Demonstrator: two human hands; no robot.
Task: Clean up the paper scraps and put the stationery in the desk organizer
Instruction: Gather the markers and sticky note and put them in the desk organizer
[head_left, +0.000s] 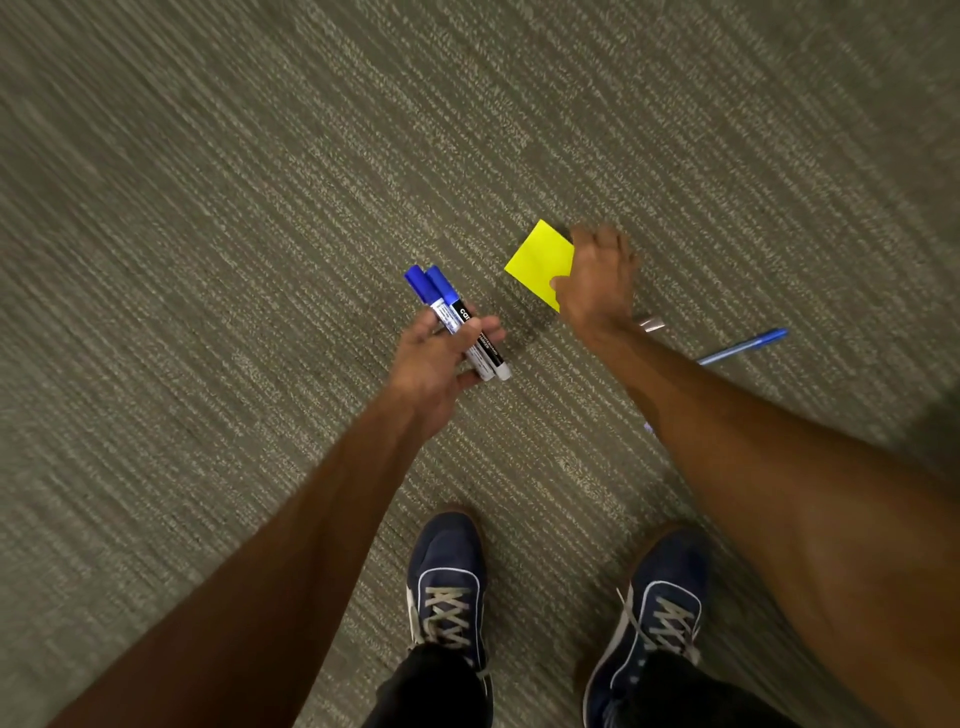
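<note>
Ribbed grey-green carpet floor (208, 260) everywhere, short woven loops in slanting lines. Left hand (434, 358) low over the carpet, fingers curled around two slim cylindrical whiteboard markers with blue caps and white printed barrels (457, 319), caps pointing away from the body, butt ends jutting out past the thumb. Just right of those, a square bright yellow pad of sticky notes (537, 262), smooth and flat-edged, pinched along its right side by the right hand (597, 280), thumb on the near corner, fingers closed over the far edge. Close behind that wrist, a small shiny metallic piece (650, 323), too blurred to identify. Further right, a thin blue plastic ballpoint pen (743, 345) flat on the carpet, partly hidden by the forearm. Below, two navy lace-up canvas sneakers (447, 582) with white trim.
</note>
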